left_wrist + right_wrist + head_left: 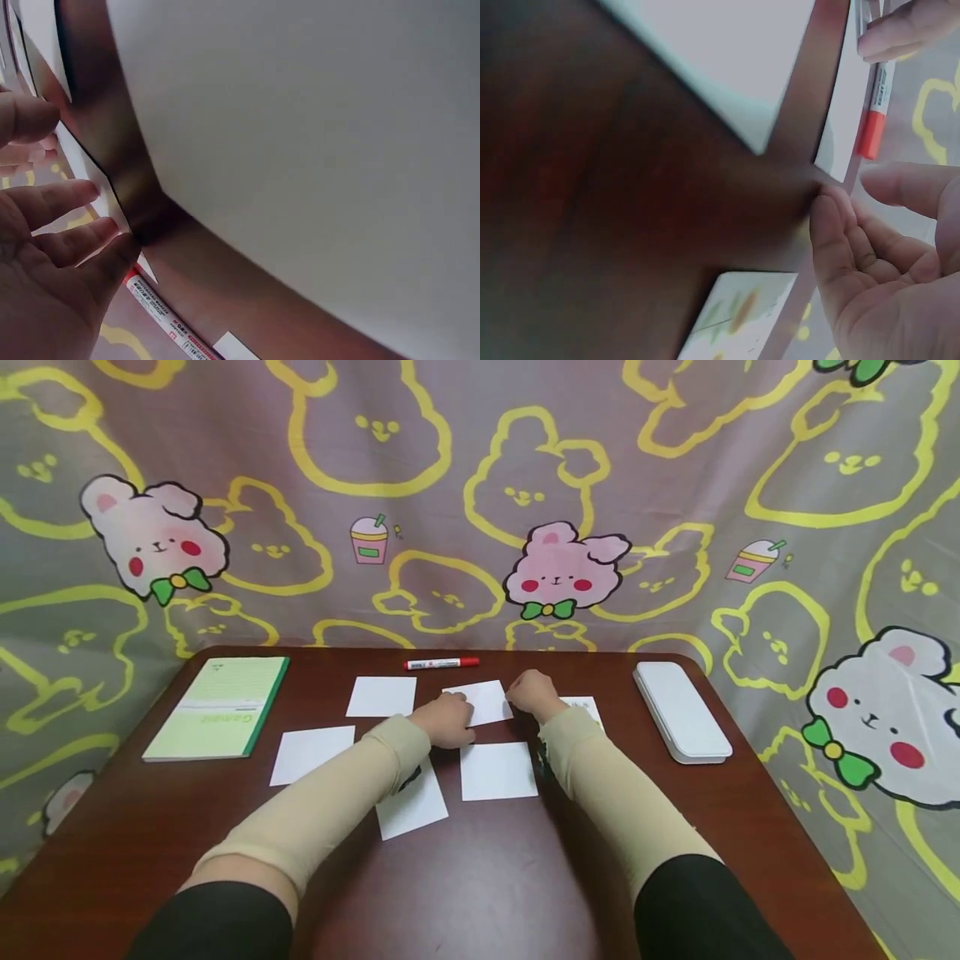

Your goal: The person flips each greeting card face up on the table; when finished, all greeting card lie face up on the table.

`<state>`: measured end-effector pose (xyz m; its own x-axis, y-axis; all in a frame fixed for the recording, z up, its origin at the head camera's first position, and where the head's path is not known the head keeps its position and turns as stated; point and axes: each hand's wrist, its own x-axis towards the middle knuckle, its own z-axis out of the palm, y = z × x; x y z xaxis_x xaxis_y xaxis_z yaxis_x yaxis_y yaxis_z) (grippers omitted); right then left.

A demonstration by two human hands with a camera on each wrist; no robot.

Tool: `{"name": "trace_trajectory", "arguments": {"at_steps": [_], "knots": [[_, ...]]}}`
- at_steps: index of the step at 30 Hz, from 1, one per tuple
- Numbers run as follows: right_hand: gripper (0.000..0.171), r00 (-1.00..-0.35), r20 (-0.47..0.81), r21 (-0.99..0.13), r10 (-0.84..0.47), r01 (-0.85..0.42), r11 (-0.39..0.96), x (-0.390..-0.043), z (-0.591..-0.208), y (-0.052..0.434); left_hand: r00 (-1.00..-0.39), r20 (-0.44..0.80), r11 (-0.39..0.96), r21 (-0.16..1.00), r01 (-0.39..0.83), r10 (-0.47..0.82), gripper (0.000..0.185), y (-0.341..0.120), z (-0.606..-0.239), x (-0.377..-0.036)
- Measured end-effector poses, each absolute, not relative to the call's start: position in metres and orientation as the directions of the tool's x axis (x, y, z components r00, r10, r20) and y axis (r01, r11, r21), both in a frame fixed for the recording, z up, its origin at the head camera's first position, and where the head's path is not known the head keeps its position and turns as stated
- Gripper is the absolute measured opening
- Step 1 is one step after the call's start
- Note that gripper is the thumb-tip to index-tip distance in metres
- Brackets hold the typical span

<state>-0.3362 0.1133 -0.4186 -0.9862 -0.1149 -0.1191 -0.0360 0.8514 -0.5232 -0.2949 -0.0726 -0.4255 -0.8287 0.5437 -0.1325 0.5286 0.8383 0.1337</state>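
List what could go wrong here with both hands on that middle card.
1. The left hand and right hand both touch the middle card; pulling opposite ways could crease or tear it.
2. The red marker lies just beyond that card; a forward nudge could roll it off the table.
3. The left forearm lies over another card and might drag it.

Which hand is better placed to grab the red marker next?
Probably the right hand: it rests at the middle card's right edge, nearer the red marker lying just behind. The left hand sits lower, on the card's near-left corner.
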Motion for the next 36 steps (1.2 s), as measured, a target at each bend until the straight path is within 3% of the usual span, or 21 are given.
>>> {"name": "trace_trajectory", "arguments": {"at_steps": [7, 12, 20, 24, 31, 36], "knots": [[0.024, -0.978, -0.157, -0.407, -0.136, -0.061, 0.911, -0.341, -0.408, 0.104, -0.841, -0.162, 0.856, 0.129, 0.501, 0.517, 0.029, -0.071, -0.424, -0.292], [0.02, -0.973, -0.212, -0.464, -0.09, 0.019, 0.886, -0.345, -0.405, 0.107, -0.848, -0.167, 0.863, 0.166, 0.478, 0.502, 0.03, -0.07, -0.424, -0.294], [0.008, -0.958, -0.28, -0.786, -0.057, 0.195, 0.587, -0.343, -0.409, 0.109, -0.838, -0.173, 0.853, 0.178, 0.49, 0.518, 0.019, -0.075, -0.426, -0.294], [0.011, -0.935, -0.346, -0.85, -0.081, 0.275, 0.45, -0.344, -0.413, 0.111, -0.821, -0.153, 0.83, 0.198, 0.521, 0.551, 0.019, -0.079, -0.423, -0.292], [0.018, -0.887, -0.44, -0.894, -0.142, 0.419, 0.156, -0.347, -0.406, 0.127, -0.831, -0.03, 0.786, 0.345, 0.513, 0.555, 0.031, -0.1, -0.411, -0.298], [0.012, -0.877, -0.459, -0.888, -0.141, 0.454, 0.068, -0.347, -0.395, 0.141, -0.821, 0.066, 0.784, 0.261, 0.563, 0.568, 0.034, -0.115, -0.403, -0.302]]}}
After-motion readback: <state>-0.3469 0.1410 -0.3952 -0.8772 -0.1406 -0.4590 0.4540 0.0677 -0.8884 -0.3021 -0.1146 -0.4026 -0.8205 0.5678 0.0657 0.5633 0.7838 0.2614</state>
